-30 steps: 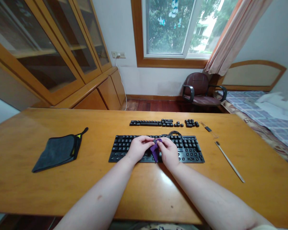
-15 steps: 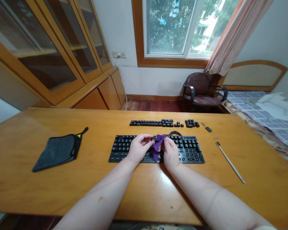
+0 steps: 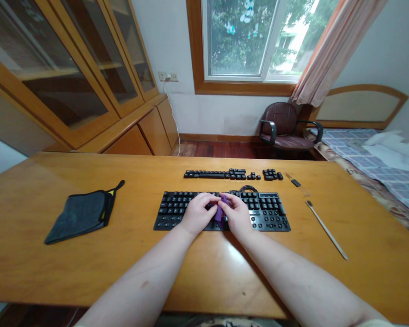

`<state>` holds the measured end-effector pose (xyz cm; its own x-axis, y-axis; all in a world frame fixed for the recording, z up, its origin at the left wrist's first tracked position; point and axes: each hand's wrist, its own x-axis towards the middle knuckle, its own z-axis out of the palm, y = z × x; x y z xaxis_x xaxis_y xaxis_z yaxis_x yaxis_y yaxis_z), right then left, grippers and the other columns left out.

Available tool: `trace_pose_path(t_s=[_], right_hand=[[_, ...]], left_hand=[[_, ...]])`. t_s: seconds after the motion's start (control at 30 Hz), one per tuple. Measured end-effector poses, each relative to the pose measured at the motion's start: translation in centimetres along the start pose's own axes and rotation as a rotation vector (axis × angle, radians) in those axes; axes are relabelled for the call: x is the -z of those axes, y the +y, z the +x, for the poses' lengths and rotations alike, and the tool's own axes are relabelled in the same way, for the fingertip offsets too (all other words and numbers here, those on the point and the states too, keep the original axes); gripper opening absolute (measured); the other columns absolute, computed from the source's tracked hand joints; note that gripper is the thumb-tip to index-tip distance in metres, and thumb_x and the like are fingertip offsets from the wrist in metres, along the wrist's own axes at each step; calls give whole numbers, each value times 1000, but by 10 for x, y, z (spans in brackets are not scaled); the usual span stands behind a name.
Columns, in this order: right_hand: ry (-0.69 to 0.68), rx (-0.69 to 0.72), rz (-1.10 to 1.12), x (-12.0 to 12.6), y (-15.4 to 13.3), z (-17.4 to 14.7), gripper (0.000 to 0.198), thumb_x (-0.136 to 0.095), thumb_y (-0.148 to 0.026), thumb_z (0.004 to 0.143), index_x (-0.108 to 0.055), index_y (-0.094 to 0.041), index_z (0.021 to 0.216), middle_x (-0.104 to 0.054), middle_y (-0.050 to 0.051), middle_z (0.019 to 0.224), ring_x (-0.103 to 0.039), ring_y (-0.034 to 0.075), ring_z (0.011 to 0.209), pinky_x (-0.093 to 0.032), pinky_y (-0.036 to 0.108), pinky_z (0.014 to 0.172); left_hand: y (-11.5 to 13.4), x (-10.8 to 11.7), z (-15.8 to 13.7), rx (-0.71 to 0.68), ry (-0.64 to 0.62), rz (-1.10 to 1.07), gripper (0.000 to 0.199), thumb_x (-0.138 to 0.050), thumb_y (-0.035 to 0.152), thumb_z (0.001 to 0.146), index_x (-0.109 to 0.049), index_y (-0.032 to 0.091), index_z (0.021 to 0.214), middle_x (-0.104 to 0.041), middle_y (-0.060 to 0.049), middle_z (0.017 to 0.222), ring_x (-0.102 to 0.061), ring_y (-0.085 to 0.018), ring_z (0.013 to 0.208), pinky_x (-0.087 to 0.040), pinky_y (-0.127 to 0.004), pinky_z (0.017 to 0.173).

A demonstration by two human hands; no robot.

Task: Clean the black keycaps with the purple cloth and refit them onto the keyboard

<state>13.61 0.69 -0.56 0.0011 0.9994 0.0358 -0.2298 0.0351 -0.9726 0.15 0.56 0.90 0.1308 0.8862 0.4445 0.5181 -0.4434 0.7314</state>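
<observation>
A small purple cloth (image 3: 220, 215) is bunched between my two hands, above the middle of a black keyboard (image 3: 172, 211). My left hand (image 3: 200, 210) pinches the cloth from the left, fingers curled. From the right, my right hand (image 3: 237, 212) closes on it too, its fingertips nearly meeting those of the left. Whether a keycap sits inside the folds is hidden. Along the keyboard's lower right, several switches are bare of caps. Behind the keyboard lie removed black keycaps (image 3: 211, 174) in rows, with a further cluster of keycaps (image 3: 271, 174) to their right.
A wire keycap puller (image 3: 296, 183) and a thin-handled brush (image 3: 327, 230) lie to the right on the wooden table (image 3: 139, 272). At left is a folded grey cloth (image 3: 80, 215) with a black loop. A chair (image 3: 282, 125) stands beyond the table.
My right hand has moved left toward my left hand. The purple cloth, spread wider before, is now gathered small and mostly covered by my fingers.
</observation>
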Motion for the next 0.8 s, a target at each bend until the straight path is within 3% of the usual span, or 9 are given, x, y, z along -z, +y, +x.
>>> trace_pose_path(t_s=[0.37,0.63,0.8], right_hand=[[-13,-43,-23,4,-6,3,22,-64,-37,72,-67,-17,80,-66,2,68,-60,16,63,-48,26,55],[-13,-25,51,3,-3,4,25,-74,-31,63,-64,-18,82,-67,0,79,-61,15,74,-49,28,71],[-6,-39,73,6,5,7,24,-70,-35,68,-64,-19,84,-66,0,77,-60,14,69,-48,27,67]], left_hand=[[2,-2,1,16,15,-22,14,-64,18,73,-70,22,85,-69,-4,86,-62,-18,83,-49,-33,81],[3,0,2,22,6,-11,21,-60,8,71,-68,21,85,-68,-2,86,-62,-17,83,-50,-31,81],[2,0,2,10,-4,10,16,-63,13,72,-68,21,85,-68,-2,84,-62,-16,80,-51,-31,78]])
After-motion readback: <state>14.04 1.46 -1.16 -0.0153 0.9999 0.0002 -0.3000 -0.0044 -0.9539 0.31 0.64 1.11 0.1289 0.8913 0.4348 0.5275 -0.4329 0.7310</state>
